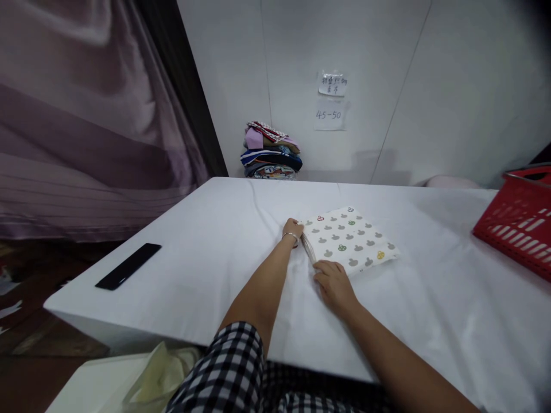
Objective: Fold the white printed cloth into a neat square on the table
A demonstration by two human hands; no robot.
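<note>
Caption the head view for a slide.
Left hand and right hand at two corners of a folded patterned cloth on a white-covered table, red basket at right.

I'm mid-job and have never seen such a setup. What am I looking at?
No machine here: a person's bare left hand and right hand, seen from one head-worn camera looking forward and down. On the white table lie a folded white fabric with grey and coloured mushroom-like prints, a flat black rectangular object and a red plastic basket. The left hand touches the far end of the fabric's left edge, the right its near end; I can't tell if they grip it.
</note>
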